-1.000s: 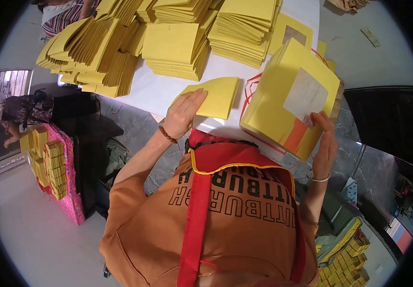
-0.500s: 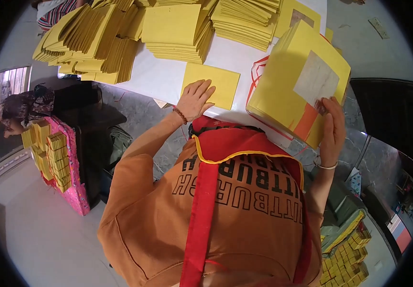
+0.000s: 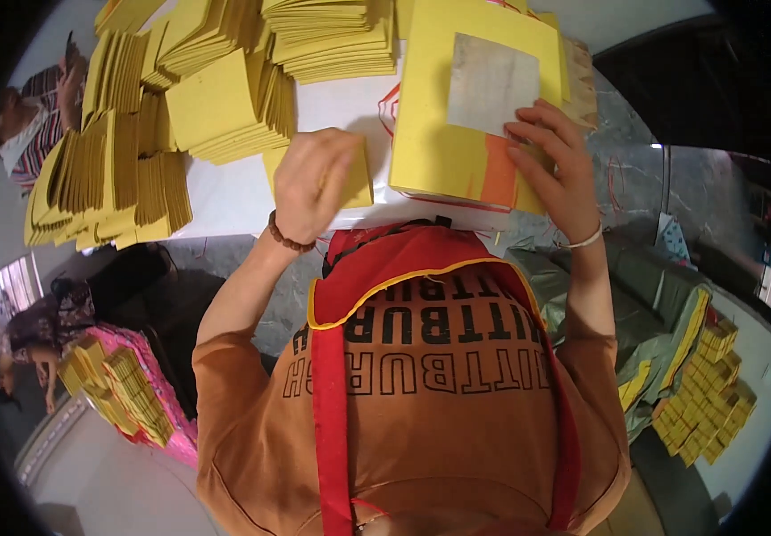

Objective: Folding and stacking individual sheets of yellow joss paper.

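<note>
A thick stack of yellow paper (image 3: 430,147) lies at the table's near right, with a grey-silver square patch (image 3: 492,82) and an orange strip (image 3: 499,170) on its top sheet. My right hand (image 3: 566,170) is at the stack's right edge, fingers apart, their tips by the patch and strip. To the left, a single folded yellow piece (image 3: 358,179) lies flat near the table edge. My left hand (image 3: 309,183) is over that piece, its fingers bent and smeared by motion; whether they hold anything cannot be made out.
Several piles of folded yellow paper (image 3: 216,107) cover the table's left and back. Red string (image 3: 389,109) lies beside the stack. At lower left, yellow bundles (image 3: 140,393) rest on pink cloth; more bundles (image 3: 702,389) sit at lower right. Two other people are at the left.
The stack has turned straighter, its near edge now closer to level. My left hand has gone from lying flat on the folded piece to bent fingers over it. The whole view has shifted.
</note>
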Tool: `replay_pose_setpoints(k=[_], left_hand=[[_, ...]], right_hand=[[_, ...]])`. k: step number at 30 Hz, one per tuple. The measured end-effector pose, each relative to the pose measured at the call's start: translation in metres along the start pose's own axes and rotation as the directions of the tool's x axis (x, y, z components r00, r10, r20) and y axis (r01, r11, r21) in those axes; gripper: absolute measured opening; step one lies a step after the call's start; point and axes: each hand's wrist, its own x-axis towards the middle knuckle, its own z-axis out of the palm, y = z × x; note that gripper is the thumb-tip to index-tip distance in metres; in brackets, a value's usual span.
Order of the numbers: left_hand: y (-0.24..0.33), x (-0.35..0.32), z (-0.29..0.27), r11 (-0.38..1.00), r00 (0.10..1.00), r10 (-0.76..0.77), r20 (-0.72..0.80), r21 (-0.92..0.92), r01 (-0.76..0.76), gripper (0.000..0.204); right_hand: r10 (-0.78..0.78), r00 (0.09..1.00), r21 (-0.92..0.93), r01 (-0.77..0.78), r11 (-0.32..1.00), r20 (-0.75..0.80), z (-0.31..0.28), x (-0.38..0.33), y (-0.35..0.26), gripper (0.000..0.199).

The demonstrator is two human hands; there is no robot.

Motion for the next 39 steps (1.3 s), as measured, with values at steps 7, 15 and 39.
replay_pose_setpoints(k=[7, 15, 39], left_hand=[[0.053, 0.046, 0.022, 0.854, 0.817, 0.464, 0.342, 0.07, -0.515, 0.032], [0.05, 0.063, 0.023, 0.865, 0.802, 0.496, 0.332, -0.117, -0.487, 0.02], [0.052, 0.085, 0.019, 0.965, 0.848, 0.127, 0.515, -0.26, 0.013, 0.005]], right_hand=[[-0.021, 1.0, 0.044, 0.022, 0.999, -0.017, 0.001, -0.003, 0.004, 0.018], [-0.012, 0.995, 0.249, -0.013, 0.969, 0.097, -0.005, -0.007, 0.02, 0.026], [0.037, 0.99, 0.329, -0.082, 0.941, 0.139, -0.007, -0.006, 0.016, 0.069]])
